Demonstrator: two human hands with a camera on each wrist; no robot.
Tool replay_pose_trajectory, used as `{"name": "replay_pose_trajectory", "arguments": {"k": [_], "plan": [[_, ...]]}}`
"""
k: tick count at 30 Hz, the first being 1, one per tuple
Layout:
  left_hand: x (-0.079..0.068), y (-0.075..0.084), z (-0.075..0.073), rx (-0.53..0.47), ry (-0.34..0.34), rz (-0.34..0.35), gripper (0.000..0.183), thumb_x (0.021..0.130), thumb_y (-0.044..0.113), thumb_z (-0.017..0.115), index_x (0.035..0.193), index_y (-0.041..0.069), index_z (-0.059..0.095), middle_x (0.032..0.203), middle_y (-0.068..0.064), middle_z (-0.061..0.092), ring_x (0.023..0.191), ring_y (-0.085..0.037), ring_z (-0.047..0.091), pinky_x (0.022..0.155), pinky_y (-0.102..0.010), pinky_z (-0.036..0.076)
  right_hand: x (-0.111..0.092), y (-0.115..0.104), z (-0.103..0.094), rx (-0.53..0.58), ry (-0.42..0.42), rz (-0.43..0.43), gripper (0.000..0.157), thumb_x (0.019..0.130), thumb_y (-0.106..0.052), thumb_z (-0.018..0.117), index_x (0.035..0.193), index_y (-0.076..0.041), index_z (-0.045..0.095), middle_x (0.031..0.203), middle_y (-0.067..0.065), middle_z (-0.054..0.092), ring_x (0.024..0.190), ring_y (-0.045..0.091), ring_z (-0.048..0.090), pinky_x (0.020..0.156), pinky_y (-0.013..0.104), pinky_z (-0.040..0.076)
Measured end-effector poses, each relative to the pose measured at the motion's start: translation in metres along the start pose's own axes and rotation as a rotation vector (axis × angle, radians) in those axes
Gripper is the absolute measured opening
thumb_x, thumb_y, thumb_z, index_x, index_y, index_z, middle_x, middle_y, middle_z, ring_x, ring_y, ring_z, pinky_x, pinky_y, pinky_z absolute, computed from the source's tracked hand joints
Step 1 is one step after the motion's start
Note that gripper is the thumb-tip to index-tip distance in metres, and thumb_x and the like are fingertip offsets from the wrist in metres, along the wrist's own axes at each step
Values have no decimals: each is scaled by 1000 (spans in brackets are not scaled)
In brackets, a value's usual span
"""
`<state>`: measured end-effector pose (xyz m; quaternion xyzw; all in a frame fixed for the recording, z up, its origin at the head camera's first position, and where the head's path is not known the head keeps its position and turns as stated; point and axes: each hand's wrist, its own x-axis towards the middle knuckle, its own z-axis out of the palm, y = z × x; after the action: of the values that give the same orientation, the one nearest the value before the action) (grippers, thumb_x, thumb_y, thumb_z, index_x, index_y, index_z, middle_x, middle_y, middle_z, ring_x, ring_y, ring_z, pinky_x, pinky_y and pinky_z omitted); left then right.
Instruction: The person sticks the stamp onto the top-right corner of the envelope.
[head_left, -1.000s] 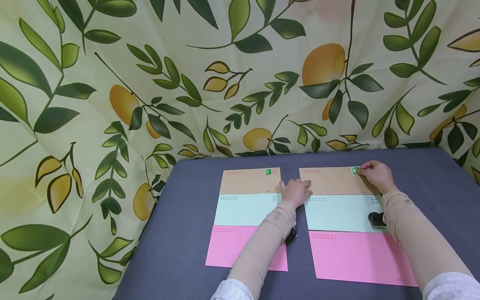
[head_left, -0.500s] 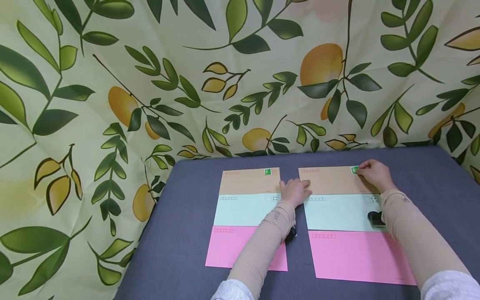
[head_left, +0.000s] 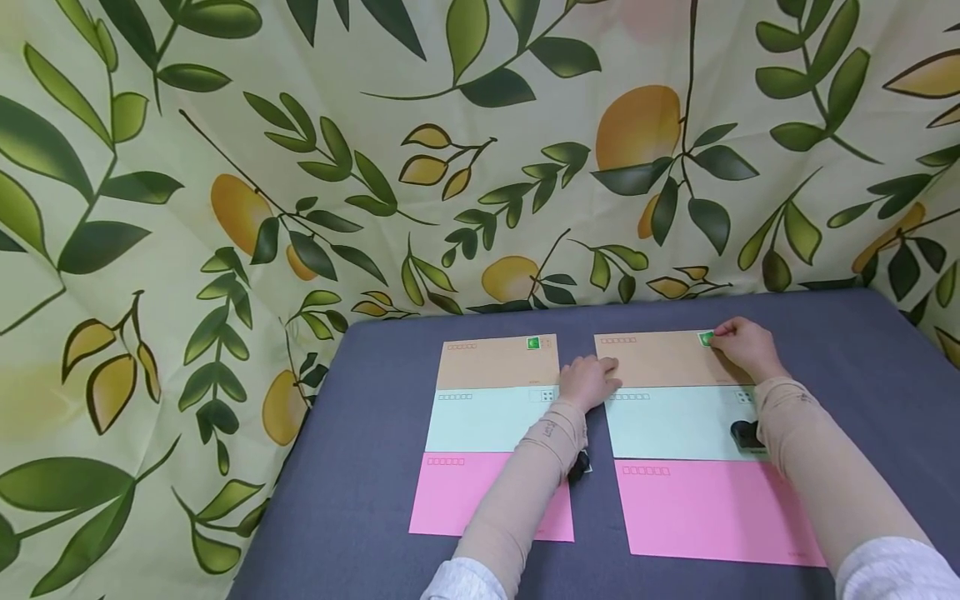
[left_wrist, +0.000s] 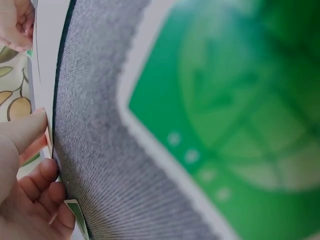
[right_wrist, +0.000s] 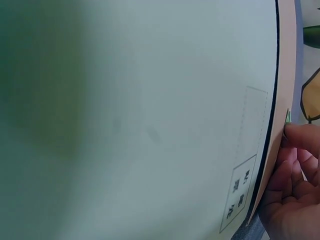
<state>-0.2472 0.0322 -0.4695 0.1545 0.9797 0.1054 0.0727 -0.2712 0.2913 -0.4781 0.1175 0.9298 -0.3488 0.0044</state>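
Observation:
My right hand (head_left: 750, 348) pinches a small green stamp (head_left: 705, 338) at the upper right corner of the right brown envelope (head_left: 648, 358). In the right wrist view the thumb and a finger meet at the stamp's edge (right_wrist: 288, 117). My left hand (head_left: 588, 382) rests at that envelope's left edge, the thumb touching it and the other fingers loosely bent beside it. Another green stamp (left_wrist: 250, 125) looms large and blurred in the left wrist view, close to the camera. The left brown envelope (head_left: 480, 367) bears a green stamp (head_left: 533, 343) at its upper right.
Two columns of envelopes lie on the dark grey table (head_left: 360, 467). Each has a light blue envelope (head_left: 472, 425) and a pink one (head_left: 705, 508) below the brown. The forearms cross over the lower ones. A leaf-patterned cloth (head_left: 450, 108) hangs behind the table.
The head view has shifted slightly. Both hands keep their places, the right fingers still at the stamp and the left hand still at the envelope's edge.

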Motion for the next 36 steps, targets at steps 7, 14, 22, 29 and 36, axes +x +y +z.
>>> {"name": "replay_pose_trajectory", "arguments": {"k": [7,14,22,29,36], "plan": [[2,-5,-2,-50,4,24,40,89,42,58,128,34,56,126,10,61,112,-15,56,92,-30,41,2,0,1,1,-15,-2,27,89,-17,53,101,7,50,96,25,52,87,36,47,69,34,36],[3,-7,-4,-50,0,41,40,89,42,57,129,33,56,127,10,60,113,-16,56,94,-30,41,5,0,1,-12,-42,2,29,90,-17,52,103,8,50,97,26,52,87,36,47,70,37,37],[2,-7,-6,-44,-5,53,41,89,42,57,129,33,55,127,10,60,112,-15,57,90,-28,41,4,-3,-1,-42,-64,-24,30,90,-18,51,103,9,54,97,27,55,87,36,48,74,44,40],[3,-7,-5,-31,-12,62,41,90,44,55,130,33,54,128,10,60,112,-16,56,89,-28,42,0,-5,-3,-55,-60,-40,30,90,-18,51,102,10,55,99,28,56,88,37,50,77,48,41],[2,-4,-1,22,-10,59,41,91,46,52,131,36,52,126,9,60,111,-15,56,86,-27,41,-3,-4,-1,-81,-45,-36,30,90,-21,53,100,7,56,95,25,57,85,35,50,74,45,41]]}}
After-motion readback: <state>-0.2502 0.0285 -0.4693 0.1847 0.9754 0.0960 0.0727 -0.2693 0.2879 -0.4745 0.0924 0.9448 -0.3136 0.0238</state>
